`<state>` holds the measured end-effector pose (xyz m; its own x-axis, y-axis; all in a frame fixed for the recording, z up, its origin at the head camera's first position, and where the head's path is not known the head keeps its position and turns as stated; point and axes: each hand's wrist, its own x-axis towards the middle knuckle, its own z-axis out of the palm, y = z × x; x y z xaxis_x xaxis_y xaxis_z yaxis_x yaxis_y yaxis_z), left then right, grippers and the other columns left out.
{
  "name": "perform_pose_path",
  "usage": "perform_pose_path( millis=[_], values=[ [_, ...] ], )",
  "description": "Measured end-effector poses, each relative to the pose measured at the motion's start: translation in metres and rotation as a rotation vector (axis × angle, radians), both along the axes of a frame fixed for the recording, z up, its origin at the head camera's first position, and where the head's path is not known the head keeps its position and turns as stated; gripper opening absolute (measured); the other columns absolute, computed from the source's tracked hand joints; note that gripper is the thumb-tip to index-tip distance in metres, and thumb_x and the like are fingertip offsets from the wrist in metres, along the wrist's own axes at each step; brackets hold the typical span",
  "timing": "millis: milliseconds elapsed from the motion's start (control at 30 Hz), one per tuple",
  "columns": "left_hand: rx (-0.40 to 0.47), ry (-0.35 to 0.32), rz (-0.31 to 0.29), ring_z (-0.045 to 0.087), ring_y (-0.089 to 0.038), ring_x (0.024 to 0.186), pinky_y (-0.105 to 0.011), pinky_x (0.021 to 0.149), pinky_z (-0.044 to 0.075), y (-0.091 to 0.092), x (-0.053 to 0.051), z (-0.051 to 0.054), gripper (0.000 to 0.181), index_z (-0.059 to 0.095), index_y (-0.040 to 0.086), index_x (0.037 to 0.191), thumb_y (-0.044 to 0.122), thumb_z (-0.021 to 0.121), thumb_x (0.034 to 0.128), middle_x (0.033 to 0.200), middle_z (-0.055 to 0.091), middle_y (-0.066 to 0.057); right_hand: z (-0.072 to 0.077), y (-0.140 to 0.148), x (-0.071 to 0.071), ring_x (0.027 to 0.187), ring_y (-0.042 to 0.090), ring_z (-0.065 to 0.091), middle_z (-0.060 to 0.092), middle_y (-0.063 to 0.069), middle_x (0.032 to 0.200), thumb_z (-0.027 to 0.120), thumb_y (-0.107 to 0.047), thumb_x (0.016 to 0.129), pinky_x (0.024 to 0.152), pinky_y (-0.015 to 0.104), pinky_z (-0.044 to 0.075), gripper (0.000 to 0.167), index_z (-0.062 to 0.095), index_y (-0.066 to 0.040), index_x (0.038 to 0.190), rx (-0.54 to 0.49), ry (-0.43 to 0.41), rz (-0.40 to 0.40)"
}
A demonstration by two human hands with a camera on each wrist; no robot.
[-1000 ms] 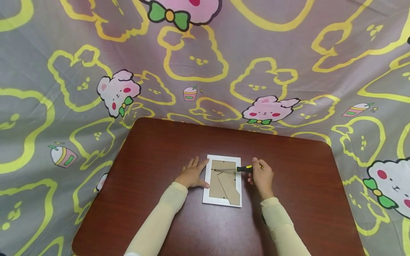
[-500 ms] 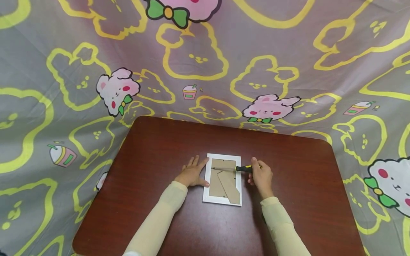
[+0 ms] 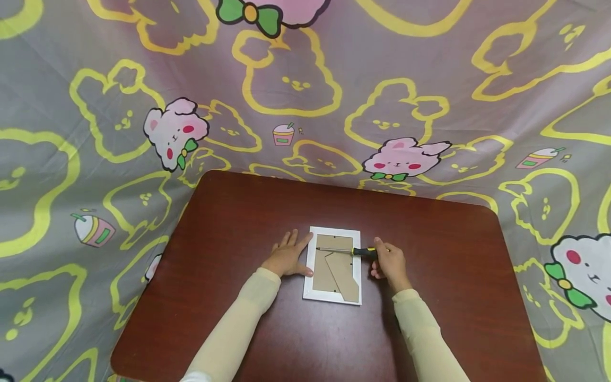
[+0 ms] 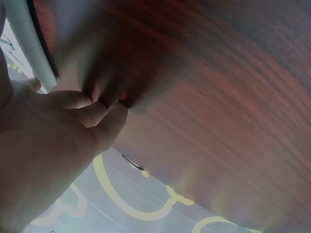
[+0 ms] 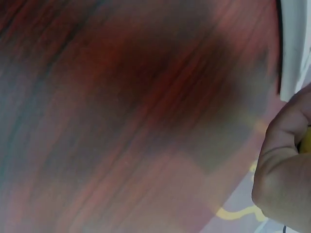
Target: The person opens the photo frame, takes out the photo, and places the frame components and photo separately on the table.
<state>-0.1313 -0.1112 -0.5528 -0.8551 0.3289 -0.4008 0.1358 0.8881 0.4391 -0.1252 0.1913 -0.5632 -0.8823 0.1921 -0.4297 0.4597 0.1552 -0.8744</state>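
A white picture frame [image 3: 308,265] lies back side up on the table, its brown backing board [image 3: 324,273] and angled stand leg [image 3: 345,273] showing. My left hand [image 3: 285,258] is spread at its left side, thumb and forefinger touching the edge; the same hand [image 4: 58,131] appears in the left wrist view beside the white edge [image 4: 36,53]. My right hand [image 3: 391,262] grips the black and yellow handle of a screwdriver [image 3: 365,252]. Its shaft crosses the upper backing, with the tip at the left inner edge. In the right wrist view the right hand [image 5: 286,170] curls round the yellow handle part [image 5: 305,141].
The reddish-brown table [image 3: 248,212] has rounded corners. Behind it and at both sides hangs a grey patterned cloth [image 3: 215,69] with yellow outlines and pink animal faces.
The screwdriver tip has shifted slightly upward along the left inner edge of the picture frame. My left hand stays at the same side, and my right hand still grips the handle.
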Motion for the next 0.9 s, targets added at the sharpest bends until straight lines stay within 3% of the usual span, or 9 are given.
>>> perform_pose_path(
  millis=[133, 300, 500, 600, 700, 900],
  values=[
    [-0.003, -0.012, 0.000, 0.004, -0.042, 0.151, -0.065, 0.114, 0.016, 0.000, 0.000, 0.000, 0.114, 0.016, 0.030, 0.164, 0.053, 0.084, 0.0756, 0.166, 0.005, -0.024, 0.009, 0.000, -0.001, 0.040, 0.017, 0.058, 0.056, 0.009, 0.053, 0.059, -0.043, 0.101, 0.040, 0.032, 0.051, 0.048, 0.059, 0.004, 0.094, 0.007, 0.029, 0.065],
    [-0.004, -0.018, 0.002, 0.003, -0.042, 0.151, -0.064, 0.114, 0.016, -0.001, 0.000, 0.001, 0.114, 0.015, 0.030, 0.164, 0.052, 0.084, 0.0759, 0.166, 0.004, -0.024, 0.038, -0.006, 0.000, 0.042, 0.021, 0.061, 0.059, 0.014, 0.054, 0.064, -0.035, 0.099, 0.044, 0.036, 0.054, 0.041, 0.063, 0.005, 0.090, 0.041, 0.072, 0.200],
    [-0.004, -0.016, 0.002, 0.004, -0.043, 0.151, -0.064, 0.114, 0.016, 0.000, 0.000, 0.005, 0.113, 0.016, 0.029, 0.164, 0.052, 0.084, 0.0762, 0.165, 0.005, -0.025, 0.075, -0.021, 0.000, 0.049, 0.025, 0.064, 0.061, 0.011, 0.057, 0.068, -0.033, 0.097, 0.051, 0.042, 0.056, 0.033, 0.067, 0.001, 0.094, 0.236, 0.146, 0.426],
    [-0.004, -0.020, 0.002, 0.004, -0.043, 0.151, -0.064, 0.114, 0.016, 0.002, 0.000, 0.005, 0.113, 0.016, 0.029, 0.164, 0.051, 0.084, 0.0762, 0.165, 0.005, -0.025, 0.091, -0.030, -0.002, 0.053, 0.028, 0.064, 0.061, 0.008, 0.060, 0.068, -0.034, 0.096, 0.051, 0.038, 0.054, 0.032, 0.068, -0.003, 0.094, 0.327, 0.179, 0.517],
    [-0.006, -0.016, -0.001, 0.005, -0.043, 0.151, -0.065, 0.114, 0.017, 0.002, 0.000, 0.004, 0.113, 0.016, 0.029, 0.164, 0.052, 0.084, 0.0764, 0.165, 0.006, -0.026, 0.102, -0.042, -0.005, 0.056, 0.028, 0.064, 0.062, 0.006, 0.065, 0.068, -0.033, 0.096, 0.051, 0.035, 0.051, 0.028, 0.070, -0.005, 0.097, 0.383, 0.226, 0.580],
    [-0.012, 0.001, -0.015, 0.007, -0.045, 0.150, -0.066, 0.113, 0.019, 0.001, 0.000, 0.003, 0.113, 0.016, 0.028, 0.164, 0.053, 0.083, 0.0764, 0.164, 0.007, -0.028, 0.117, -0.065, -0.013, 0.055, 0.015, 0.057, 0.062, 0.000, 0.069, 0.070, -0.026, 0.094, 0.052, 0.033, 0.047, 0.016, 0.073, -0.010, 0.095, 0.461, 0.379, 0.713]
  ],
)
